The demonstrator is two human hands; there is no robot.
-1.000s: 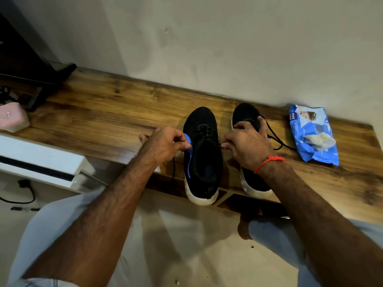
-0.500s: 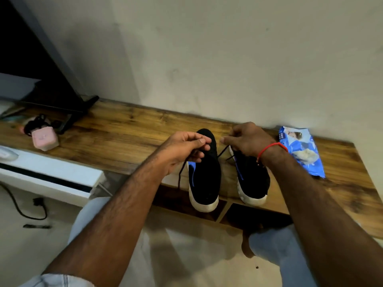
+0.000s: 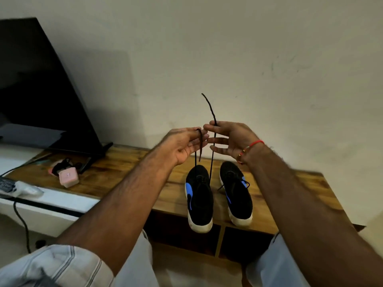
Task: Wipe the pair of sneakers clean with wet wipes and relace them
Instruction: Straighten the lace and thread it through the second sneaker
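Note:
Two black sneakers with blue side marks and white soles stand side by side on the wooden shelf, heels over its front edge. Both my hands are raised above the left sneaker, each pinching one end of its black lace. My left hand holds one end, which droops over its fingers. My right hand pinches the other strand, whose tip sticks up against the wall. Both strands run down taut to the left sneaker's eyelets. The right sneaker has loose lace lying beside it. No wet wipes pack shows.
A dark TV screen stands at the left end of the shelf, with a pink box and tangled black items near its foot. A white unit with a hanging cable adjoins the shelf on the left. A plain wall rises behind.
Both hands have risen from the left sneaker's eyelets to well above it, drawing the lace ends up taut. The view has tilted up and the wipes pack has dropped out of sight.

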